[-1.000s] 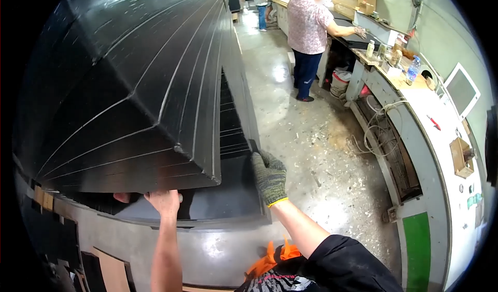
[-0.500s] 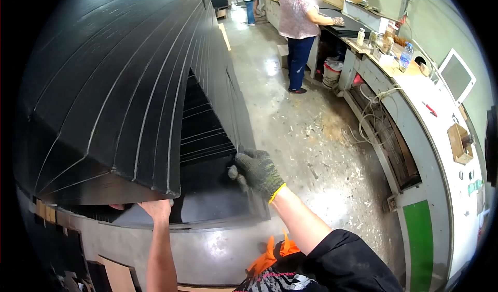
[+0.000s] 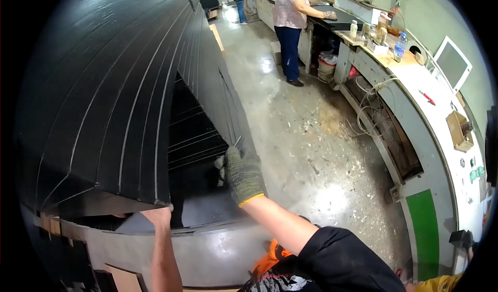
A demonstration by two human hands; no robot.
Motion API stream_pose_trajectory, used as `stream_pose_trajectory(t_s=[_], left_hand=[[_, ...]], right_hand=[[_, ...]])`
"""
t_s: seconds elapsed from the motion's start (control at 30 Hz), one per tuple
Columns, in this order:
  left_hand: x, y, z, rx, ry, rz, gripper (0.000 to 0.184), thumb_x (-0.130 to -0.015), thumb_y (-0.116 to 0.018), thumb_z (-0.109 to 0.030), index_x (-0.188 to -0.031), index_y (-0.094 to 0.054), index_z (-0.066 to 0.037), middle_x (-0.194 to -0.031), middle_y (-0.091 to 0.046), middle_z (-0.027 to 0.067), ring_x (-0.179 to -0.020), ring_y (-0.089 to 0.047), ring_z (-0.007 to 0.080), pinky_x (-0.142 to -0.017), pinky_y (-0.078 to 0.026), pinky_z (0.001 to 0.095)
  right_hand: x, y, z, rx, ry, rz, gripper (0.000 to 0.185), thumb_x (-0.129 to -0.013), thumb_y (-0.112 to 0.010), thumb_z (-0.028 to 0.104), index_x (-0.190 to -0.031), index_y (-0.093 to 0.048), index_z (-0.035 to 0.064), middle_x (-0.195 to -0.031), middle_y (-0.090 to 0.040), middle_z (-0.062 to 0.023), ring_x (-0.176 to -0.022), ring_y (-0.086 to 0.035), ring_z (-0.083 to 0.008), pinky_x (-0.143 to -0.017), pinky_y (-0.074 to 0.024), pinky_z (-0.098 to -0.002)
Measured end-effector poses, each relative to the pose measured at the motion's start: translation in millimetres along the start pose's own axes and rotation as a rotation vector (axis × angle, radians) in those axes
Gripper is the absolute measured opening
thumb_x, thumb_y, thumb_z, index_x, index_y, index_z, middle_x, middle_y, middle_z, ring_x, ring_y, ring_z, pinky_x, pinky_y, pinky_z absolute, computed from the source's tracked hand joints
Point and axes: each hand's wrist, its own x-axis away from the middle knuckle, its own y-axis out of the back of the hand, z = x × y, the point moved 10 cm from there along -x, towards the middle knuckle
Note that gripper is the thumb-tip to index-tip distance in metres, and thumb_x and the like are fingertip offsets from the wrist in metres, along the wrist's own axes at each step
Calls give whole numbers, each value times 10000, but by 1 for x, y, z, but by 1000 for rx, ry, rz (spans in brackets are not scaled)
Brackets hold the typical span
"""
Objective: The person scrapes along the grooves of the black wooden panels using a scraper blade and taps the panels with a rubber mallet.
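Observation:
A big block of stacked black boards (image 3: 104,110), with pale seam lines, fills the left side. My bare left hand (image 3: 158,216) is under its near lower corner, supporting the edge, its fingers mostly hidden. Right of a dark wedge-shaped gap stands another black panel surface (image 3: 220,102). My right hand (image 3: 241,175), in a grey-green knit glove with a yellow cuff, is closed around that panel's near edge, fingertips on the gap side. Below the gap lies a smooth black board (image 3: 199,214).
A long workbench (image 3: 394,94) runs along the right, bearing bottles, a red tool (image 3: 428,99) and a small wooden box (image 3: 459,131). Loose cables (image 3: 371,107) hang beneath. A co-worker (image 3: 290,27) stands at the bench; another person is farther back. Boards (image 3: 122,279) lean at lower left.
My right hand has shifted left in view, along with the gap and the panels. The whole scene has moved slightly left as well. A yellow garment now shows at lower right.

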Motion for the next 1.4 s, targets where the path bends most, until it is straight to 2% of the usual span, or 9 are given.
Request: stream_pose_trajectory(t_s=[0.1,0.2,0.37,0.47,0.57,0.8,1.0,1.17,1.4], left_hand=[[-1,1,3,-36,-59,-40,341,-894,-482,-386,-979,-662,-109,-1018,-653,76,-1012,-555,300,-929,-349,437],[3,-4,9,-39,-14,-17,331,-889,-492,-387,-980,-662,-117,-1019,-648,75,-1020,-552,296,-933,-344,436],[2,-3,7,150,76,60,308,-891,-501,-380,-964,-663,-128,-1016,-644,65,-1032,-547,289,-935,-338,433],[0,-4,6,170,2,35,308,-896,-501,-385,-956,-664,-131,-1019,-643,64,-1035,-545,291,-935,-334,437],[0,-16,26,255,-62,-9,314,-898,-501,-397,-949,-663,-133,-1017,-641,65,-1035,-544,292,-938,-327,444],[2,4,-9,89,67,73,317,-890,-512,-409,-940,-667,-138,-937,-653,93,-1012,-534,303,-975,-302,446],[-4,6,-6,127,161,161,360,-842,-608,-366,-995,-638,-41,-1081,-621,151,-1094,-489,329,-1007,-285,473],[-3,11,18,-4,84,-134,399,-735,-725,-257,-1069,-603,-78,-1327,-457,168,-1243,-377,408,-1009,-321,533],[13,44,36,-113,61,-309,602,-672,-749,-235,-1196,-515,-52,-1374,-292,293,-1224,-385,469,-993,-368,507]], right_hand=[[9,-25,2,70,22,32,186,-953,-475,214,-946,-449,30,-579,-520,-52,-461,-533,-136,-370,-426,-290],[11,-49,44,224,336,147,291,-789,-646,161,-1003,-515,14,-939,-581,-244,-712,-607,-304,-586,-488,-417],[-5,0,8,-21,38,26,110,-902,-432,130,-959,-420,36,-525,-506,-67,-373,-478,-169,-315,-383,-324],[4,-22,7,84,-70,-22,105,-899,-453,117,-959,-420,37,-545,-539,-101,-418,-527,-213,-367,-434,-359],[67,-71,123,460,1076,-98,223,-872,-574,69,-1065,-540,-35,-687,-615,-216,-527,-588,-319,-489,-495,-391],[26,-2,65,139,491,-61,381,-947,-495,105,-1296,-480,-48,-643,-575,-71,-540,-559,-113,-514,-479,-283],[84,-15,64,917,1193,79,398,-865,-578,81,-1251,-528,-1,-683,-608,-88,-578,-599,-207,-535,-475,-343],[73,-54,2,1691,865,440,432,-824,-460,134,-1232,-564,40,-1105,-621,-138,-1007,-549,-322,-823,-438,-430],[75,-45,13,1423,1157,293,405,-786,-527,158,-1157,-600,16,-1162,-579,-202,-1107,-498,-380,-939,-391,-490]])
